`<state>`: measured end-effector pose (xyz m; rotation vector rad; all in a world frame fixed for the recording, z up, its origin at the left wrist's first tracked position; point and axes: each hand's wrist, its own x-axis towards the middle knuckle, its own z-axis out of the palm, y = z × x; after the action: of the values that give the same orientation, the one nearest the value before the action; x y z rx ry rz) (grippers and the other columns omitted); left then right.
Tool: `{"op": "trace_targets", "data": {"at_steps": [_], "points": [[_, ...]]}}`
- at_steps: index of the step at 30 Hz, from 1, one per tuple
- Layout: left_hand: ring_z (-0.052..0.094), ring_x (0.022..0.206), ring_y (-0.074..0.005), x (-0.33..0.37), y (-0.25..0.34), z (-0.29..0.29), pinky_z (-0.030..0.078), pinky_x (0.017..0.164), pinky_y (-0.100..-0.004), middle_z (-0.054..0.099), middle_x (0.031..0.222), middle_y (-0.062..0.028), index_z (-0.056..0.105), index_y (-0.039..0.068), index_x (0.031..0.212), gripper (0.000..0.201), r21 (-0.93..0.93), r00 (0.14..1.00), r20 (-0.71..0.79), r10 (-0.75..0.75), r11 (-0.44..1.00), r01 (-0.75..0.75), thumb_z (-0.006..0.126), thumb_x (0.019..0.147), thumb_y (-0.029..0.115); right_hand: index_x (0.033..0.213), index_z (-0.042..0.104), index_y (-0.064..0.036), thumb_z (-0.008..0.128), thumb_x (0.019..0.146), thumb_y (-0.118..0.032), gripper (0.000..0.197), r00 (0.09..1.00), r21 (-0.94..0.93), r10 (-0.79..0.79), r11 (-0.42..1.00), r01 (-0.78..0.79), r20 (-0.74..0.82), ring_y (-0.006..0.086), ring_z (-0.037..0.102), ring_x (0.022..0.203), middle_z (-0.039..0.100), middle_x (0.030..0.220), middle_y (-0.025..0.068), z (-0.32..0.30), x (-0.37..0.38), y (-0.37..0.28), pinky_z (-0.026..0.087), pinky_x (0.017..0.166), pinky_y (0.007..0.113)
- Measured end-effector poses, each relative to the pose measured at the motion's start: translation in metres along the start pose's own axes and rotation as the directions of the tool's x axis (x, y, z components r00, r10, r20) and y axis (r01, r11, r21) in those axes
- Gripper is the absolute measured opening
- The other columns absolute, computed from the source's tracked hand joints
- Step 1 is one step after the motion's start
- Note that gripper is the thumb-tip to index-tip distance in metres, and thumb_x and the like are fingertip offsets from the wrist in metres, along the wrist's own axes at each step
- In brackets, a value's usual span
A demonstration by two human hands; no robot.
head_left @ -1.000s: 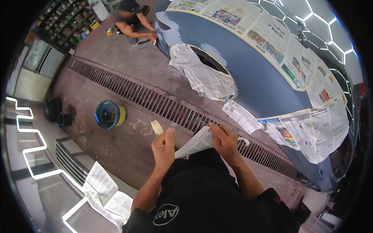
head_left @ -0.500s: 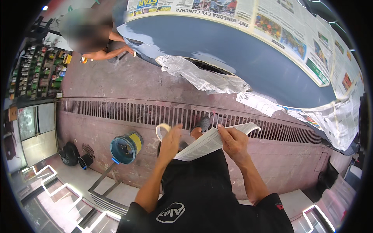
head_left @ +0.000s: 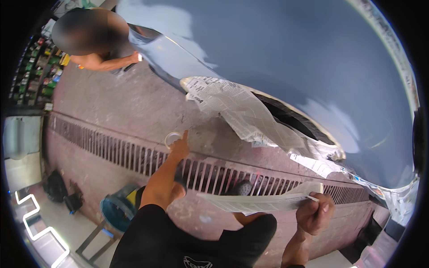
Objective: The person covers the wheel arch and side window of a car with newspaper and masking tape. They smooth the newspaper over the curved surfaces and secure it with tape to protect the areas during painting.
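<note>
My right hand (head_left: 316, 214) pinches one end of a folded newspaper sheet (head_left: 263, 203), which stretches leftward above my knees, with a strip of pale tape along its edge near my fingers. Out ahead to the left, my left hand (head_left: 180, 147) holds a roll of masking tape (head_left: 172, 139). Its index finger is stretched toward the car; the other fingers curl by the roll. The grey-blue car bumper (head_left: 277, 49) fills the upper right. Crumpled masking newspaper (head_left: 241, 109) hangs from its lower opening (head_left: 290, 118), clear of both hands.
A co-worker's hand (head_left: 136, 56) touches the car's far left corner. A slotted drain grate (head_left: 111, 149) crosses the floor under my feet. To my left stands a blue bucket (head_left: 117, 210), and a black bag (head_left: 56, 186) lies beyond it. Shelves of cans (head_left: 38, 71) line the far left.
My view has come closer to the car. My left hand with the tape roll has reached forward and left, away from the sheet. My right hand has moved right with the newspaper.
</note>
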<state>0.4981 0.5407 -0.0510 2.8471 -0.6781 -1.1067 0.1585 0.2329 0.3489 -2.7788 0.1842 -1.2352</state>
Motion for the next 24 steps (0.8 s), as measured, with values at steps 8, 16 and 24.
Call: {"op": "trace_targets", "data": {"at_steps": [8,16,24], "points": [[0.075,0.127,-0.0519,0.176,-0.117,0.114,0.055,0.114,-0.0593,0.075,0.132,-0.0396,-0.007,0.012,0.184,0.119,0.021,0.98,0.182,0.085,0.996,-0.09,0.071,0.096,0.024,0.142,0.078,-0.0145,0.088,0.093,-0.005,0.05,0.983,-0.03,-0.176,0.984,0.178,0.061,0.0151,0.062,0.064,0.073,0.104,0.0057,0.176,-0.026,-0.003,0.05,0.056,0.031],[0.078,0.106,-0.0311,0.133,0.042,-0.063,0.059,0.099,-0.0442,0.083,0.121,-0.0182,0.066,-0.003,0.153,0.102,-0.149,0.672,0.623,0.4,0.904,-0.401,0.069,0.098,0.082,0.14,0.081,-0.0133,0.088,0.089,-0.01,0.051,0.935,-0.065,-0.342,0.935,0.348,0.091,0.0081,0.062,0.065,0.067,0.095,0.0008,0.181,-0.075,-0.007,0.051,0.051,0.025],[0.075,0.086,-0.0197,-0.137,0.165,-0.193,0.057,0.08,-0.0321,0.083,0.1,-0.0112,0.078,0.001,0.136,0.054,-0.237,0.139,-0.117,0.983,0.108,-0.965,0.073,0.112,0.048,0.15,0.075,-0.009,0.085,0.091,-0.007,0.059,0.962,-0.076,-0.255,0.966,0.248,-0.096,0.0093,0.065,0.066,0.07,0.094,-0.0009,0.17,-0.092,-0.031,0.056,0.055,0.027]]}}
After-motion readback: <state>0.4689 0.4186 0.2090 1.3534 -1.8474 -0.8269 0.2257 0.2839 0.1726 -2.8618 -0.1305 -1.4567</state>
